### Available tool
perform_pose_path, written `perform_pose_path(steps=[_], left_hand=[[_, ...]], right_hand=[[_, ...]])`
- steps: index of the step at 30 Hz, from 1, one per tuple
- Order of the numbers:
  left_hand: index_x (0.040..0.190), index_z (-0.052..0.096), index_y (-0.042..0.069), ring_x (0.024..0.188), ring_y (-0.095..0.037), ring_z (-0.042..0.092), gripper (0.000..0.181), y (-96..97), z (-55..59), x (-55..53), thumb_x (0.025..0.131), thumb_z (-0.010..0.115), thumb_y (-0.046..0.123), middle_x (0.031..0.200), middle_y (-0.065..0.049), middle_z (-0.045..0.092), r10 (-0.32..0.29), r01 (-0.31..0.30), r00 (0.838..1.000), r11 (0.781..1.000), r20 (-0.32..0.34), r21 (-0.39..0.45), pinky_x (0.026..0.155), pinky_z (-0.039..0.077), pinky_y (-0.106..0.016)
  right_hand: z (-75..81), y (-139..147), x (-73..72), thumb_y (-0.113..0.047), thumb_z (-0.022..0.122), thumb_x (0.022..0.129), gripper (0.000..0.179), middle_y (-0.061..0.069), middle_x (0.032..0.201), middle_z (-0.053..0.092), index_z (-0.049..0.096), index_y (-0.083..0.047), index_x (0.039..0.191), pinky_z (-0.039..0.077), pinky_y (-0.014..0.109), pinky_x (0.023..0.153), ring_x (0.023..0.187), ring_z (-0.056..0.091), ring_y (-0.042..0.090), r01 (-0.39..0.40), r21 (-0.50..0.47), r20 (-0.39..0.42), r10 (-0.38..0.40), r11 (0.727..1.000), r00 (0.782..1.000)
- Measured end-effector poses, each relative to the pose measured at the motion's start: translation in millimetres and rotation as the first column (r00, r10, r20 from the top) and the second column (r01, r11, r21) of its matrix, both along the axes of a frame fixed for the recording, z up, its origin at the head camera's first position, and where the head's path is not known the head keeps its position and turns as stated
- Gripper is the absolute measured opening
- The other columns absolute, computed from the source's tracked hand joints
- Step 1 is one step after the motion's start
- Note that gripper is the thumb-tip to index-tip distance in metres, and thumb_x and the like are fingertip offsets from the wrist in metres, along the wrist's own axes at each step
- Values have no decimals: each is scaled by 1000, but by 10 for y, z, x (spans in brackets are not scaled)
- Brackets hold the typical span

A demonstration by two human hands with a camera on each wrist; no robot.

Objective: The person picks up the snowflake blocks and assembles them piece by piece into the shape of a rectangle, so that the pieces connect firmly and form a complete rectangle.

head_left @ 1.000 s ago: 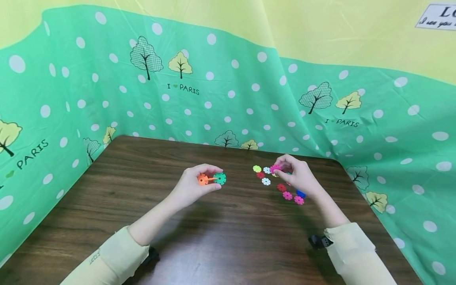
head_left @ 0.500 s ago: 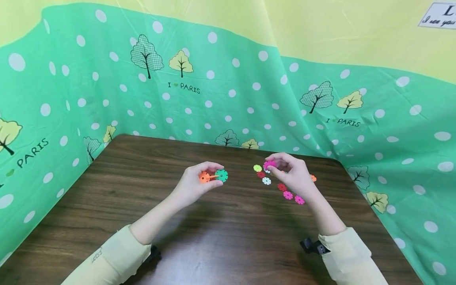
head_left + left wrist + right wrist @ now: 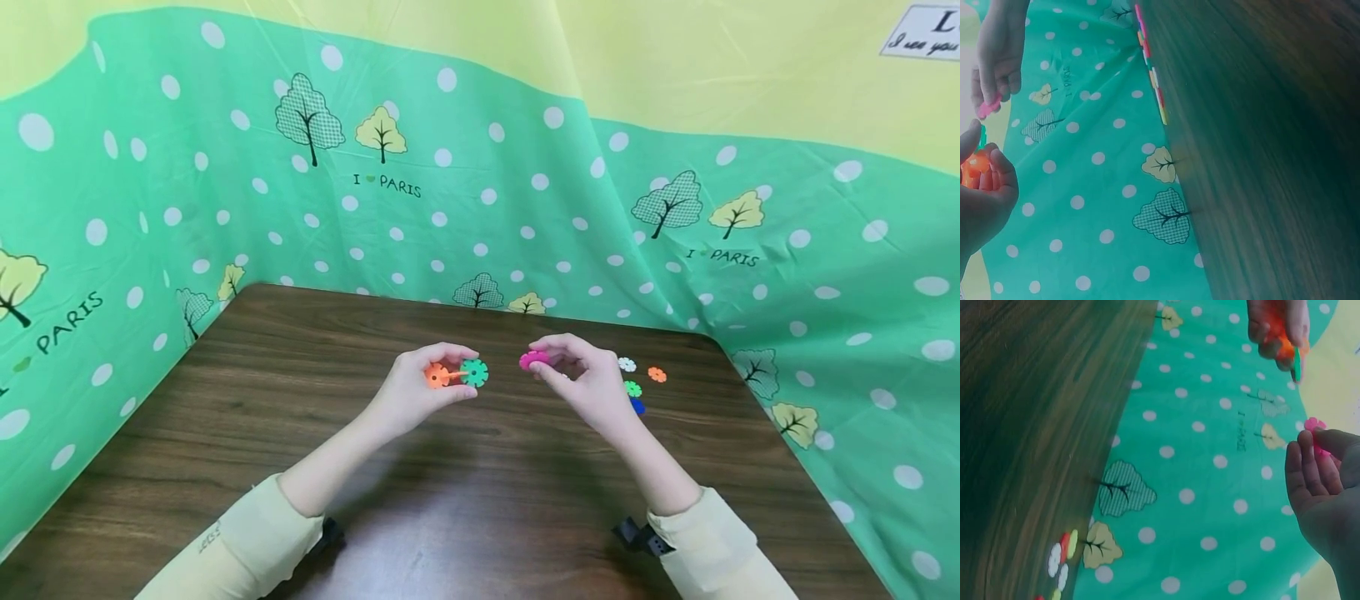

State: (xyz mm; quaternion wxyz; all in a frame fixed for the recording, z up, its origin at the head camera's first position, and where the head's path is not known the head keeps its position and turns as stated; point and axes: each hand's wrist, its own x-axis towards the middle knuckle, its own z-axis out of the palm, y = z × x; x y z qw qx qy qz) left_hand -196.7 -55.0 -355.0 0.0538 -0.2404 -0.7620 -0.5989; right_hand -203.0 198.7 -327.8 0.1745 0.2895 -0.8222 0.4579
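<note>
Discs of orange notched plastic [image 3: 430,372], joined to green disc [image 3: 479,370]: grasped in left hand [image 3: 408,387], above surface [image 3: 480,492]. Pink notched plastic disc [image 3: 529,360]: pinched in right hand [image 3: 591,382], apart, to right. Step, presumably: joining; next calls for edge-to-edge alignment. Right wrist view adds yellow plastic disc [image 3: 1072,544], unseen in head view.

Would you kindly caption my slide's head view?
Left hand holds orange and green discs; right hand pinches a pink disc.
</note>
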Motion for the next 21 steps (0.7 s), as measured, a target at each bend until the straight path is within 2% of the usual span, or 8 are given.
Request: perform_pose_path(steps=[6, 11, 16, 21], left_hand=[[110, 69, 16, 90, -9, 63, 40, 33, 32, 28, 73, 82, 19, 103, 5, 68, 14, -15, 1000, 999, -27, -38, 78, 54, -23], [110, 70, 16, 89, -8, 63, 39, 47, 34, 32, 73, 82, 20, 103, 6, 67, 8, -11, 998, 999, -61, -42, 77, 54, -23], [109, 70, 19, 88, -8, 62, 39, 54, 20, 32, 73, 82, 19, 102, 6, 67, 2, -5, 998, 999, -69, -49, 76, 54, -23], [109, 70, 20, 90, -7, 62, 39, 64, -2, 24, 72, 82, 19, 103, 7, 67, -3, -3, 997, 998, -79, -68, 77, 53, -23]], right_hand=[[-11, -101, 48, -6, 74, 79, 18, 2, 87, 72, 68, -11, 95, 54, 22, 67, 73, 67, 11, -18, -10, -1, 18, 1000, 1000], [116, -224, 200, 1, 74, 78, 16, 7, 86, 72, 68, -5, 91, 55, 24, 66, 73, 66, 14, -13, 32, -12, 13, 999, 1000], [188, -308, 295, 4, 76, 74, 16, 8, 83, 71, 69, -2, 87, 55, 26, 63, 70, 65, 13, 10, 82, -88, -3, 997, 996], [191, -338, 307, 5, 77, 72, 15, 7, 80, 71, 70, -1, 84, 55, 29, 60, 67, 64, 11, -5, 93, -139, 18, 996, 990]])
